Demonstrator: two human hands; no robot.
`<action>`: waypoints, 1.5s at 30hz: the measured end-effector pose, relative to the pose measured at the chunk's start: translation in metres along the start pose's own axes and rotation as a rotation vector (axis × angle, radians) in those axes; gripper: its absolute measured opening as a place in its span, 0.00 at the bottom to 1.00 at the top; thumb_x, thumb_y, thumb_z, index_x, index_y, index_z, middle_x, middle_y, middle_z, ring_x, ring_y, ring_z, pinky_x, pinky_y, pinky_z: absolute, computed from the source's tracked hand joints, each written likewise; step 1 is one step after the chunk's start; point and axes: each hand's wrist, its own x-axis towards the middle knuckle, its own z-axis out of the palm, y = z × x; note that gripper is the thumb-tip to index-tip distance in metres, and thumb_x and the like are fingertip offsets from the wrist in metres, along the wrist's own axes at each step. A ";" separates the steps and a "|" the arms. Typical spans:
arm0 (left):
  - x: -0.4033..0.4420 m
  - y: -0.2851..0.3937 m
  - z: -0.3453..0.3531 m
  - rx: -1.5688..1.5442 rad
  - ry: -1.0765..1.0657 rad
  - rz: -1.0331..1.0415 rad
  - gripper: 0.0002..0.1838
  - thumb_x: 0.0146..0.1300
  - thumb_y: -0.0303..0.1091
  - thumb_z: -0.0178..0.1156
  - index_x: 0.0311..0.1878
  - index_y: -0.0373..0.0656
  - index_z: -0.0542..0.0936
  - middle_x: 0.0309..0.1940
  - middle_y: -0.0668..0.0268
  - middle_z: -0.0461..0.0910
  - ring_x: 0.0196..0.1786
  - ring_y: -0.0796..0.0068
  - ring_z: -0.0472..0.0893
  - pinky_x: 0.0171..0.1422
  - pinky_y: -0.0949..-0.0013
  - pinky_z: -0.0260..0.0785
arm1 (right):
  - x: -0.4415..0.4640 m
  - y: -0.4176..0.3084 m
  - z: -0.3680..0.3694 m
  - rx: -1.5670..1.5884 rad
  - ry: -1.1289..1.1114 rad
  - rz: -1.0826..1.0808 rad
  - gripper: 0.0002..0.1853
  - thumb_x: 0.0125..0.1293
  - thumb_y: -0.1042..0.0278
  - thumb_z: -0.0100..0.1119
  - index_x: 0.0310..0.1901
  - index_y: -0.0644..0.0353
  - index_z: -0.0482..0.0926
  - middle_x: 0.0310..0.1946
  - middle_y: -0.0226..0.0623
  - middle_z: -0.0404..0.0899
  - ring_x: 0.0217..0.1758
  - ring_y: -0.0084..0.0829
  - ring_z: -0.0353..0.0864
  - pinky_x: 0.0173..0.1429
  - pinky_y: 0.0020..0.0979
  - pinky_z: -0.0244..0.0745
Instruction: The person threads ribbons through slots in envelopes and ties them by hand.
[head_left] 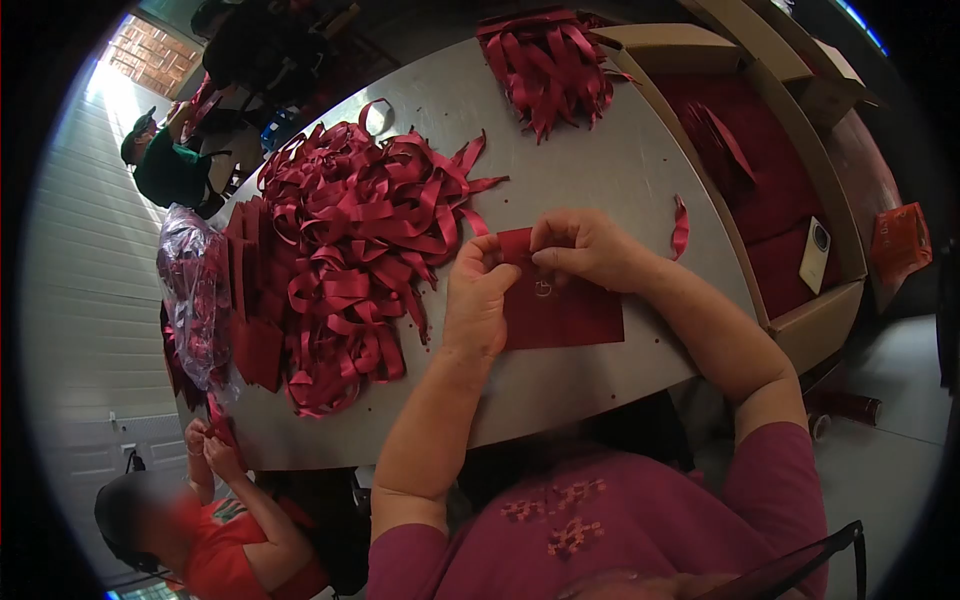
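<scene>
1. Near the front edge of a smooth grey table (615, 165), a flat, dark-red rectangular panel (572, 316) was equally near both hands.
2. The bare left hand (474, 305) pinched its upper-left part; the bare right hand (590, 245) pinched its top, just beside.
3. Its body spread below them, towards the person; its long axis was unclear.

The person's bare left hand (482, 290) and bare right hand (585, 245) nearly meet, fingers curled, thumbs pointing toward each other. The bare left forearm (430, 415) slopes upward; the bare right forearm (715, 320) angles inward.
</scene>
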 end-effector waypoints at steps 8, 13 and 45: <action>0.009 -0.013 -0.004 -0.031 0.076 0.065 0.10 0.64 0.22 0.60 0.48 0.37 0.75 0.41 0.64 0.82 0.43 0.75 0.82 0.54 0.72 0.74 | 0.003 0.004 -0.001 0.000 -0.056 -0.013 0.03 0.68 0.76 0.59 0.40 0.64 0.77 0.31 0.30 0.81 0.35 0.20 0.83 0.39 0.22 0.79; 0.009 -0.006 -0.009 -0.168 0.171 0.015 0.02 0.67 0.25 0.59 0.41 0.40 0.78 0.35 0.70 0.80 0.38 0.81 0.79 0.47 0.77 0.71 | 0.003 0.005 0.009 -0.252 0.034 -0.049 0.06 0.68 0.72 0.60 0.40 0.66 0.77 0.29 0.31 0.80 0.29 0.18 0.78 0.33 0.24 0.76; 0.000 0.013 -0.009 0.247 -0.170 -0.060 0.15 0.62 0.17 0.55 0.53 0.34 0.79 0.44 0.64 0.83 0.44 0.78 0.82 0.50 0.75 0.76 | -0.006 -0.009 0.007 -0.181 0.088 0.039 0.12 0.64 0.76 0.61 0.45 0.62 0.68 0.25 0.34 0.79 0.22 0.22 0.80 0.25 0.25 0.76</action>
